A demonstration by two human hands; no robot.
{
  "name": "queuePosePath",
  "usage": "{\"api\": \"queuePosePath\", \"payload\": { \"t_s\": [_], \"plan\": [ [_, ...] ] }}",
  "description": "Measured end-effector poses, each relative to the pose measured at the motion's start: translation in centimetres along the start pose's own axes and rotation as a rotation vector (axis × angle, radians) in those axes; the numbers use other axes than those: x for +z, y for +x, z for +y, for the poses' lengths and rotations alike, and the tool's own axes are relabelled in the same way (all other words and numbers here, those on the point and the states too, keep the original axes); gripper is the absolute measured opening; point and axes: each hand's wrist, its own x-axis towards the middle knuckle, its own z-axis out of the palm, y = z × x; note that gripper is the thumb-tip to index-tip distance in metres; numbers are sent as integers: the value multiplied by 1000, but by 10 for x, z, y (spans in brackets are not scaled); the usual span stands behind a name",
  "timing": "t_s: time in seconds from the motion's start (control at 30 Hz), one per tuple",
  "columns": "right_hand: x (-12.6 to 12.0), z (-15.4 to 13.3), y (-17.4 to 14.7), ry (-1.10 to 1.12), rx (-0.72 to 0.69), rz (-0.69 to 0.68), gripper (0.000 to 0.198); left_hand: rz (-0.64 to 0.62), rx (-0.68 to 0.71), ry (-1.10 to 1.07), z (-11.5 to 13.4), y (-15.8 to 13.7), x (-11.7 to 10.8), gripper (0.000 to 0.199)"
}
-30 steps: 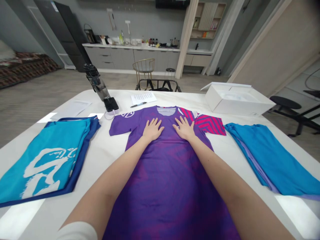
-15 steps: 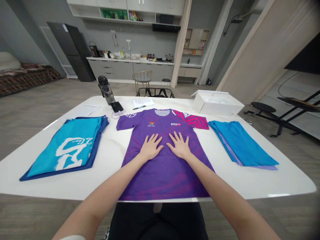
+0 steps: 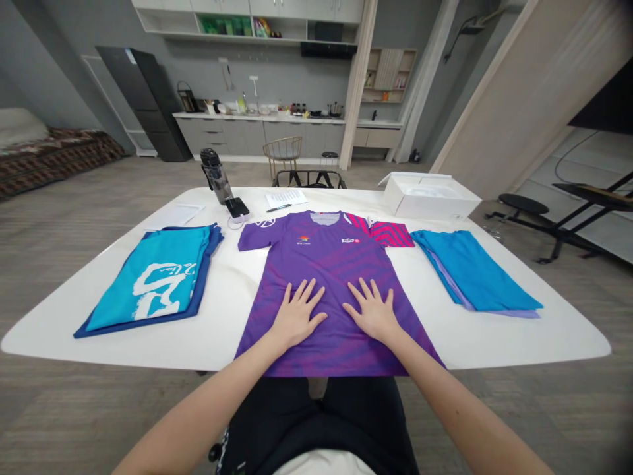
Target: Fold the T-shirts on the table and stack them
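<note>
A purple T-shirt (image 3: 326, 264) with a pink-striped sleeve lies spread face up on the white table (image 3: 227, 290), its collar pointing away from me and its hem at the near edge. My left hand (image 3: 298, 313) rests flat on the lower left part of the shirt, fingers spread. On the lower right part lies my right hand (image 3: 373, 310), palm down with its fingers apart. Neither hand grips the fabric. Small logos show on the chest above my hands.
Folded turquoise and navy shirts (image 3: 153, 277) lie at the left; folded blue and lilac clothes (image 3: 477, 270) at the right. Toward the back are a water bottle (image 3: 216, 177), a phone (image 3: 238, 208), a pen (image 3: 279, 208), a printed sheet (image 3: 287, 197) and a white box (image 3: 430, 198).
Both hands have slid over the shirt toward me, down from the mid-chest to nearer the hem, and sit slightly farther apart. The camera view has shifted a little.
</note>
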Motion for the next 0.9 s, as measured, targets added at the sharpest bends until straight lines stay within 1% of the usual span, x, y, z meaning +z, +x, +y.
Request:
{"api": "queuePosePath", "payload": {
  "t_s": [0.07,0.17,0.27,0.37,0.43,0.47,0.5,0.57,0.67,0.8,0.9],
  "plan": [
    [-2,5,2,-2,25,19,73,-12,-40,-6,-6,5,1,67],
    [0,11,0,13,43,2,71,-28,-69,-20,-9,7,7,67],
    [5,12,-11,22,50,-19,72,-28,-84,-17,-2,0,12,69],
    [3,13,-17,38,50,-18,71,-29,-99,-6,4,-2,9,70],
    [-5,20,-8,47,58,24,67,-32,-108,6,3,8,2,69],
    [-12,27,3,50,68,55,64,-28,-107,15,1,19,-2,67],
    [-19,36,18,49,84,90,61,-20,-98,25,-3,32,-6,65],
    [-35,59,57,33,106,131,53,10,-58,42,-11,70,-13,59],
    [-58,105,129,-50,158,157,45,27,-5,10,-23,144,-16,50],
    [-81,168,220,-127,230,138,43,-46,2,-143,-26,250,-10,36],
    [-87,208,268,-134,311,130,41,-16,-30,-184,-21,324,1,33]
  ]
}}
